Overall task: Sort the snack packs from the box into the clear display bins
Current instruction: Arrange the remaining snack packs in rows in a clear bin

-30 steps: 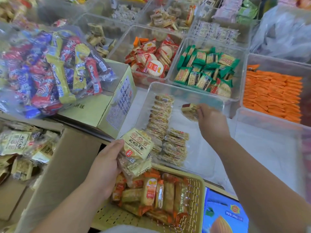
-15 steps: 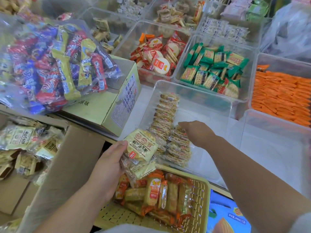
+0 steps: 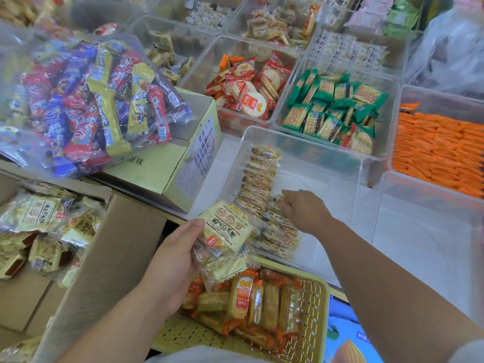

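Several packs (image 3: pixel 225 229) are sitting clamped in the left hand (image 3: pixel 170 263), over the basket's (image 3: pixel 318 323) far left corner. The right hand (image 3: pixel 303 208) is resting inside the bin (image 3: pixel 327 163), fingers (image 3: pixel 285 203) curling round a pack (image 3: pixel 276 205) atop the shorter row by its near left corner.

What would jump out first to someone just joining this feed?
Probably the left hand, gripping a stack of pale yellow snack packs at centre, just above the yellow basket. Beside it the right hand reaches onto the rows of packs in the near clear bin. The big bag of colourful bars at upper left and the bright orange packs at far right also catch the eye.
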The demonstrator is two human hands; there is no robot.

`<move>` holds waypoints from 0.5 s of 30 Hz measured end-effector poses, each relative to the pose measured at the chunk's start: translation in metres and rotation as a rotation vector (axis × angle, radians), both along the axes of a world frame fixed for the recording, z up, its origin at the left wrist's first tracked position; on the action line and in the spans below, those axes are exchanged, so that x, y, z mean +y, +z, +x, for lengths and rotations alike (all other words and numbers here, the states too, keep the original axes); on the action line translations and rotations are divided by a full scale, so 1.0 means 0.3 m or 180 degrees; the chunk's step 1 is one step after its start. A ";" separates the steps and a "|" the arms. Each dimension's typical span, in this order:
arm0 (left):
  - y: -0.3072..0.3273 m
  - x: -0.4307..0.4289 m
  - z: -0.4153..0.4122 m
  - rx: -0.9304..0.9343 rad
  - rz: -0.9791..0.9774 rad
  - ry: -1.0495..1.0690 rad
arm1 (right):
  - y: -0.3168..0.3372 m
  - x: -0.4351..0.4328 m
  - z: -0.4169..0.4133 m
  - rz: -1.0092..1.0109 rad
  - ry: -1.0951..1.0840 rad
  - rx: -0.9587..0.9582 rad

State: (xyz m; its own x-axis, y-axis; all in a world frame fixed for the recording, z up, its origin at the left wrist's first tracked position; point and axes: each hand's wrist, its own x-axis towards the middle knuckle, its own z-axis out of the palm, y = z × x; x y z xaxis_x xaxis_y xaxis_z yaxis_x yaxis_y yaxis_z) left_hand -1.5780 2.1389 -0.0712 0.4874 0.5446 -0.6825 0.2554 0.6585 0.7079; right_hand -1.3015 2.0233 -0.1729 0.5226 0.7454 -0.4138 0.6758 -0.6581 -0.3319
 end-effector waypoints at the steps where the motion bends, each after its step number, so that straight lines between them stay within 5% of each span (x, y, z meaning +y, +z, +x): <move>1: 0.005 -0.003 -0.001 -0.0017 -0.0020 0.0025 | 0.007 -0.009 -0.008 0.0097 0.0015 -0.0012; 9: 0.033 -0.022 -0.002 -0.0123 -0.0196 0.0152 | 0.134 -0.121 -0.158 0.0937 0.0155 0.0214; 15: 0.047 -0.039 0.019 0.0119 0.0342 -0.0367 | 0.344 -0.189 -0.322 0.1529 0.0643 0.0751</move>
State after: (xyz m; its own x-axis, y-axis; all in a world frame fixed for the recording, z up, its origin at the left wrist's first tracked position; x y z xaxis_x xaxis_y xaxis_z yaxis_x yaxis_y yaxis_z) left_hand -1.5723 2.1273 -0.0571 0.5262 0.5575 -0.6422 0.3524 0.5443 0.7613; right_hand -1.3981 1.9666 -0.0697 0.2849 0.9541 -0.0919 0.6438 -0.2615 -0.7192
